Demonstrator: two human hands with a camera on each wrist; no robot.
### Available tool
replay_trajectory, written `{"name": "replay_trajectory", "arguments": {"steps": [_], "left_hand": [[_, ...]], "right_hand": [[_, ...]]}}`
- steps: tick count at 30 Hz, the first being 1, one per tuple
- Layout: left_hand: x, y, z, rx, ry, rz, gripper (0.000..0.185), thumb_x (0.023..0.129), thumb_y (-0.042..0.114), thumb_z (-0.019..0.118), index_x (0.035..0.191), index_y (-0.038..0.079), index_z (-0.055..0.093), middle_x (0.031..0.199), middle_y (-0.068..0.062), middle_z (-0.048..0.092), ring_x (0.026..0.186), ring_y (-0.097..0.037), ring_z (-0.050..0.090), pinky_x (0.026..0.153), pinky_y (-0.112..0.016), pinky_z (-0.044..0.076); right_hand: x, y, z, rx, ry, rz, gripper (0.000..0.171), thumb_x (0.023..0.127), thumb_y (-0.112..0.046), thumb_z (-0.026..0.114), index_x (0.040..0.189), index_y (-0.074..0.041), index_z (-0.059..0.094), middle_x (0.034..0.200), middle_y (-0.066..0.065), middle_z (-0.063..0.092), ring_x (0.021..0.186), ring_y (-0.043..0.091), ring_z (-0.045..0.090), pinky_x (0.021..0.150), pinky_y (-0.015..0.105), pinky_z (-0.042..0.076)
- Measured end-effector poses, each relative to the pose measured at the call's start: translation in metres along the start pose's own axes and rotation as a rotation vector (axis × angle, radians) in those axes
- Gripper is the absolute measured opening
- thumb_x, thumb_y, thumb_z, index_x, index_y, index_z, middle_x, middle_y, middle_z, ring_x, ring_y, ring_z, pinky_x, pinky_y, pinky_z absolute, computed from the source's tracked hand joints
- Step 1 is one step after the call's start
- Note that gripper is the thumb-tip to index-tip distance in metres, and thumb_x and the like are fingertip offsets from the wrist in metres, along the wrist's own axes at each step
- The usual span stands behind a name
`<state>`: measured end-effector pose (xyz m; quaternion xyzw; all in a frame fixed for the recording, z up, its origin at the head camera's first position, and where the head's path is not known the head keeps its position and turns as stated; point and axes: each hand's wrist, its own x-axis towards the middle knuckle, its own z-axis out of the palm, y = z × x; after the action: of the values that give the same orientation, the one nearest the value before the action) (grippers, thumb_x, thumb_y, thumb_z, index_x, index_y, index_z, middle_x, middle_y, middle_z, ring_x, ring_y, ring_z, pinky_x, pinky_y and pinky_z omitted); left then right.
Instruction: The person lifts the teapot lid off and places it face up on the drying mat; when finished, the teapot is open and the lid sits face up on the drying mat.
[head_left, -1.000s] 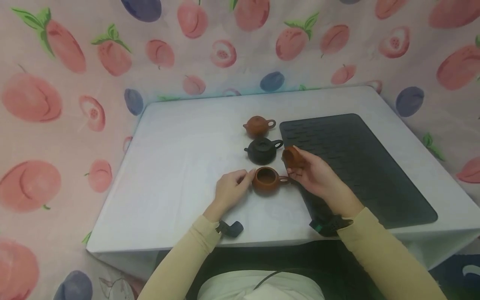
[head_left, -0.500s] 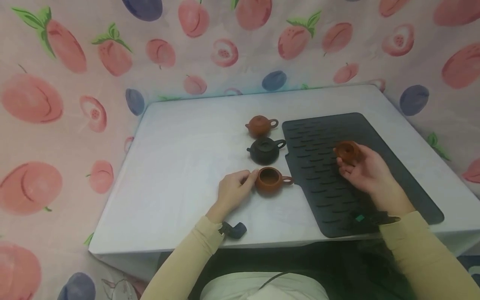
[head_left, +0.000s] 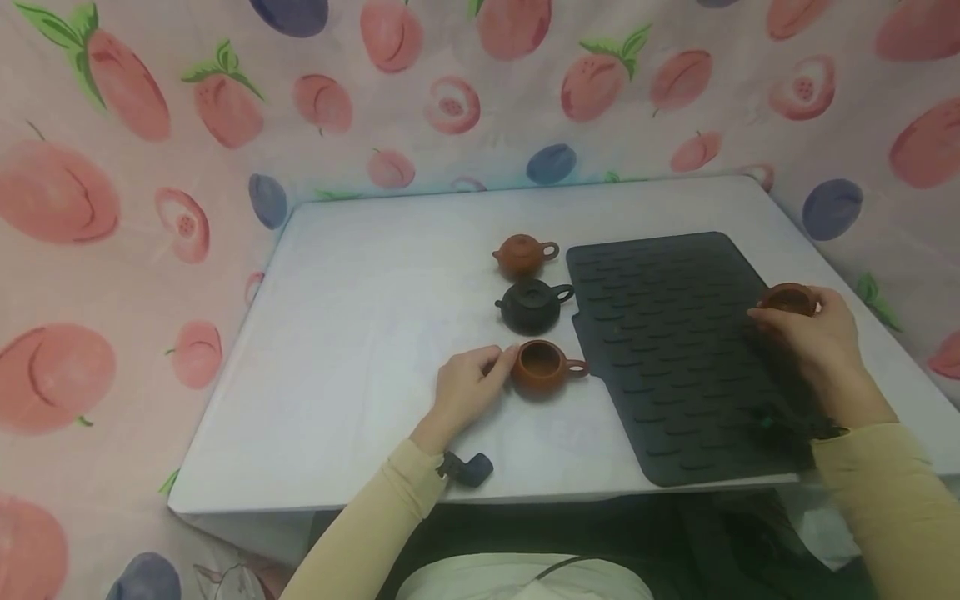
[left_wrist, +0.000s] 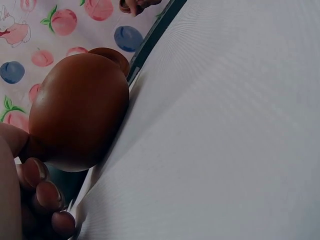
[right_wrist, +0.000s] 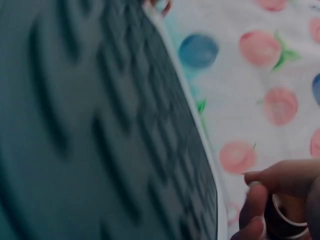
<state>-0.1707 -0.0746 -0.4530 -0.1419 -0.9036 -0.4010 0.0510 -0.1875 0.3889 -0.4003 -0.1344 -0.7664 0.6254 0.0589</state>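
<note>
A lidless brown clay teapot (head_left: 538, 383) stands on the white table, its handle toward the right. My left hand (head_left: 467, 385) pinches its spout between thumb and fingers; in the left wrist view the round teapot body (left_wrist: 80, 110) fills the space beyond the fingertips. Over the right edge of the dark mat (head_left: 660, 350), my right hand (head_left: 821, 354) holds a small brown clay cup (head_left: 787, 300) with its opening upward. The fingers cover part of that cup (right_wrist: 285, 231) in the right wrist view.
Behind the lidless pot stand a black lidded teapot (head_left: 528, 312) and a smaller brown lidded teapot (head_left: 520, 258), lined up with handles to the right. The ridged mat lies on the right of the white table (head_left: 360, 333). A fruit-print cloth (head_left: 450, 50) hangs behind.
My right hand has carried the brown cup from beside the teapots across the mat to its right side, turning the cup's opening upward. The left hand stays at the spout.
</note>
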Motion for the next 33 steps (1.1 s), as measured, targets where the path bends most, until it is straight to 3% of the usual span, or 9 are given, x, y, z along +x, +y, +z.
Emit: {"name": "replay_trajectory", "arguments": {"steps": [2,5,8,13,18,26,33], "left_hand": [[0.001,0.0,-0.001,0.001,0.001,0.0,0.053,0.106,0.057,0.044,0.067,0.022,0.052,0.059,0.008,0.048,0.059,-0.013,0.048,0.056,-0.031,0.035],[0.002,-0.001,-0.002,-0.001,0.005,0.004,0.054,0.105,0.058,0.044,0.066,0.022,0.051,0.058,0.008,0.046,0.057,-0.013,0.046,0.054,-0.031,0.034],[0.003,0.0,-0.004,0.0,0.007,0.003,0.054,0.105,0.058,0.044,0.066,0.021,0.049,0.058,0.008,0.045,0.057,-0.013,0.046,0.054,-0.031,0.033],[0.003,-0.001,-0.005,0.001,0.011,-0.001,0.055,0.105,0.061,0.043,0.066,0.022,0.05,0.059,0.009,0.045,0.058,-0.013,0.047,0.055,-0.03,0.033],[-0.004,-0.001,-0.001,-0.013,0.01,-0.012,0.056,0.104,0.063,0.042,0.066,0.024,0.051,0.058,0.01,0.045,0.058,-0.011,0.046,0.054,-0.029,0.033],[-0.008,0.0,0.0,-0.021,0.003,-0.016,0.055,0.104,0.063,0.043,0.066,0.024,0.05,0.058,0.011,0.043,0.058,-0.01,0.045,0.054,-0.029,0.032],[-0.007,0.0,0.0,-0.016,-0.016,-0.03,0.055,0.104,0.064,0.042,0.067,0.024,0.05,0.059,0.011,0.044,0.059,-0.01,0.045,0.055,-0.028,0.033]], "right_hand": [[0.002,0.003,-0.006,-0.299,0.074,-0.028,0.053,0.092,-0.027,0.079,0.127,0.004,0.054,0.102,0.006,0.067,0.085,0.017,0.063,0.064,0.024,0.052],[0.005,0.009,-0.012,-0.623,0.127,-0.082,0.073,0.093,-0.044,0.074,0.133,0.011,0.046,0.114,0.028,0.058,0.099,0.04,0.057,0.08,0.045,0.049],[0.008,0.019,-0.013,-0.769,0.136,-0.146,0.075,0.093,-0.049,0.07,0.13,0.014,0.05,0.122,0.041,0.054,0.11,0.058,0.049,0.09,0.067,0.037],[0.012,0.035,-0.011,-0.781,0.13,-0.148,0.08,0.095,-0.051,0.068,0.139,0.012,0.047,0.131,0.042,0.05,0.118,0.058,0.046,0.096,0.07,0.034],[0.005,0.041,-0.008,-0.723,0.194,-0.152,0.085,0.093,-0.048,0.072,0.149,0.007,0.039,0.13,0.04,0.05,0.116,0.057,0.047,0.094,0.068,0.033],[-0.003,0.046,-0.006,-0.698,0.233,-0.245,0.074,0.092,-0.041,0.077,0.141,0.008,0.051,0.126,0.036,0.056,0.111,0.052,0.05,0.102,0.067,0.026],[-0.001,0.05,-0.006,-0.706,0.226,-0.221,0.08,0.09,-0.043,0.077,0.141,0.011,0.048,0.128,0.038,0.052,0.112,0.055,0.045,0.098,0.068,0.024]]}}
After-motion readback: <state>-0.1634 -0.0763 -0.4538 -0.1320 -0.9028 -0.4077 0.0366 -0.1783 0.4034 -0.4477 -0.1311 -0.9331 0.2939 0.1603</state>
